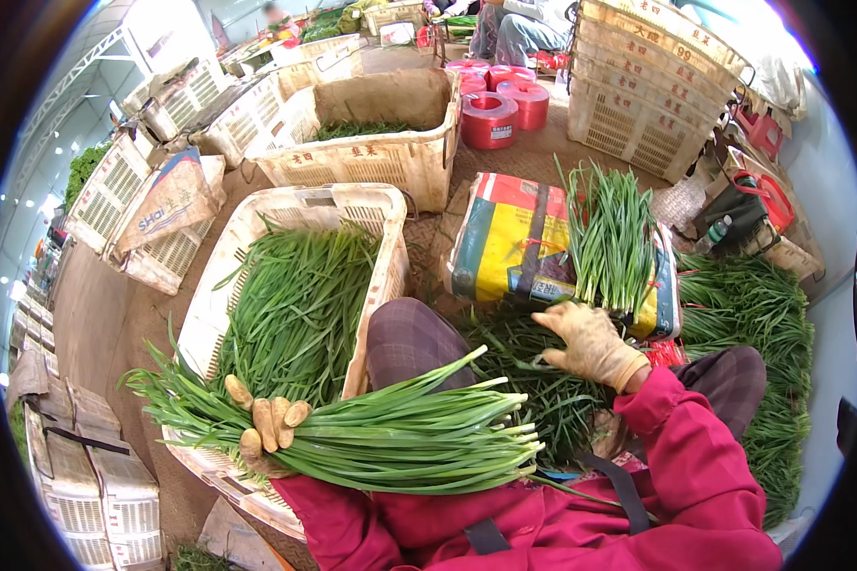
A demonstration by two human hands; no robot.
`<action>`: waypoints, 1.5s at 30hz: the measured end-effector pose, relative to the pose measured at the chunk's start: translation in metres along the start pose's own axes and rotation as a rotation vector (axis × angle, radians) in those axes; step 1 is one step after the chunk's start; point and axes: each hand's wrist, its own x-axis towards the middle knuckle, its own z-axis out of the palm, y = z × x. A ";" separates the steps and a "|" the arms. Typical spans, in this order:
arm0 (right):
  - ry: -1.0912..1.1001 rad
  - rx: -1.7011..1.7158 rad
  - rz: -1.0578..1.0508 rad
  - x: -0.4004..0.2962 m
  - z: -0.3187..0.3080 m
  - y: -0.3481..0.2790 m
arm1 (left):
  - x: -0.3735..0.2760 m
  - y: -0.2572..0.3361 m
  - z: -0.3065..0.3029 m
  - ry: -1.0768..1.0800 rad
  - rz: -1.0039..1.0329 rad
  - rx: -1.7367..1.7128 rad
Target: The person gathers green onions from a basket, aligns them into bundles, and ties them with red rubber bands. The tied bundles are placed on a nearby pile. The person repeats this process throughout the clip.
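Observation:
My left hand [270,428], in a soiled glove, grips a large bunch of garlic chives [421,428] lying across in front of me, pale ends to the right. My right hand [587,341], gloved too, has its fingers apart and holds nothing that I can see. It is just below a smaller bunch of chives [612,243] on a colourful wrapped block [515,235]. Loose leaves [543,400] lie beneath the right hand. Left of my knee, a plastic crate [393,250] holds more chives [307,307].
Another crate [357,171] and several rolls of red plastic twine [489,121] stand beyond. A tall crate stack [635,93] is at the back right. Chive bundles [757,342] line the right wall. A bottle [715,232] lies near them. Other people [521,36] sit at the far end.

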 end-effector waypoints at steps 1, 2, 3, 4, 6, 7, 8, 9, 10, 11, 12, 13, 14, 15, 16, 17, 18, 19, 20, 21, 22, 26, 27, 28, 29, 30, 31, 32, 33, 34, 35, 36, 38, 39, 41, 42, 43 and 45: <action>0.013 0.336 -0.039 0.010 -0.012 -0.016 | 0.001 -0.001 0.000 -0.008 0.007 -0.015; -0.066 0.694 -0.127 0.019 -0.028 -0.030 | 0.005 -0.001 0.002 -0.031 -0.005 0.018; -0.078 0.842 -0.224 0.025 -0.038 -0.049 | 0.010 -0.003 0.007 -0.052 -0.011 0.020; -0.045 0.854 -0.327 0.031 -0.041 -0.063 | 0.015 -0.008 0.013 -0.074 -0.016 0.013; -0.094 0.816 -0.470 0.043 -0.041 -0.086 | 0.027 -0.010 0.014 -0.176 -0.073 0.038; -0.122 0.749 -0.535 0.047 -0.036 -0.091 | 0.030 -0.012 0.014 -0.181 -0.061 0.023; -0.254 0.813 -0.485 0.046 -0.033 -0.090 | 0.032 -0.015 0.015 -0.187 -0.050 0.008; -0.389 0.876 -0.442 0.047 -0.030 -0.089 | 0.033 -0.015 0.018 -0.191 -0.033 0.001; -0.389 0.809 -0.432 0.046 -0.028 -0.084 | 0.033 -0.016 0.024 -0.176 -0.010 -0.005; -0.497 0.869 -0.274 0.039 -0.033 -0.077 | 0.032 -0.014 0.022 -0.163 0.007 -0.009; -0.539 0.956 -0.210 0.035 -0.028 -0.066 | 0.029 -0.011 0.017 -0.149 0.021 -0.016; -0.583 1.044 -0.144 0.030 -0.017 -0.054 | 0.025 -0.009 0.014 -0.131 0.033 -0.022; -0.651 1.179 -0.044 0.024 -0.009 -0.044 | 0.019 -0.008 0.013 -0.053 0.031 0.002; -0.719 1.309 0.056 0.018 -0.007 -0.039 | 0.016 -0.005 0.006 -0.045 0.006 -0.018; -0.646 1.238 0.044 0.013 -0.007 -0.034 | 0.009 -0.006 0.001 0.013 0.016 -0.006; -0.654 1.205 0.073 0.008 -0.011 -0.030 | 0.002 -0.005 -0.002 0.072 0.027 0.005; -0.666 1.202 0.065 0.004 -0.007 -0.018 | 0.001 -0.007 -0.002 0.093 0.012 0.001; -0.681 1.197 0.055 0.000 -0.004 -0.007 | 0.000 -0.007 -0.003 0.112 0.023 -0.005; -0.702 1.184 0.149 -0.004 -0.005 0.001 | -0.002 -0.007 -0.004 0.131 0.034 -0.011; -0.667 1.145 0.182 -0.008 -0.007 0.001 | -0.003 -0.009 -0.005 0.149 0.042 -0.019; -0.683 0.987 0.170 -0.010 -0.003 0.007 | -0.002 -0.012 -0.002 0.178 0.055 0.006; -0.523 -0.041 0.057 -0.027 0.014 0.018 | -0.009 0.010 -0.017 0.127 0.065 0.040; -0.511 -0.245 0.031 -0.027 -0.006 -0.005 | -0.014 0.013 -0.014 0.151 0.134 0.061; -0.483 0.090 0.001 -0.031 -0.009 -0.005 | -0.011 0.014 -0.013 0.100 0.118 0.065; -0.448 0.425 -0.031 -0.034 -0.012 -0.005 | -0.009 0.015 -0.012 0.049 0.103 0.069; -0.541 1.108 0.097 -0.039 -0.022 -0.019 | -0.010 0.016 -0.013 0.054 0.103 0.078; -0.600 1.317 0.096 -0.035 -0.032 -0.030 | -0.010 0.014 -0.013 0.060 0.105 0.080; -0.582 1.380 0.146 -0.036 -0.039 -0.045 | -0.009 0.012 -0.012 0.054 0.097 0.075; -0.558 1.442 0.195 -0.040 -0.041 -0.059 | -0.006 0.008 -0.010 0.044 0.088 0.067; -0.477 1.284 0.076 -0.040 -0.035 -0.068 | 0.002 0.001 0.003 0.023 0.072 0.066; -0.394 1.123 -0.038 -0.041 -0.028 -0.075 | 0.002 0.002 0.004 0.019 0.066 0.068; -0.466 1.302 0.080 -0.042 -0.020 -0.086 | 0.002 0.004 0.007 0.016 0.063 0.070; -0.323 1.246 0.068 -0.048 -0.007 -0.094 | -0.005 0.009 0.000 0.036 0.078 0.069; -0.217 1.133 -0.008 -0.051 -0.006 -0.097 | -0.006 0.011 0.000 0.061 0.100 0.077; -0.085 1.119 -0.105 -0.058 -0.005 -0.104 | -0.009 0.009 0.000 0.032 0.120 0.060; -0.059 0.961 -0.154 -0.058 -0.013 -0.108 | -0.009 0.010 0.000 0.032 0.116 0.055; -0.032 0.803 -0.201 -0.058 -0.018 -0.110 | -0.010 0.012 0.000 0.032 0.111 0.051; 0.078 0.710 -0.264 -0.054 -0.013 -0.117 | -0.016 0.016 -0.002 0.101 0.095 0.070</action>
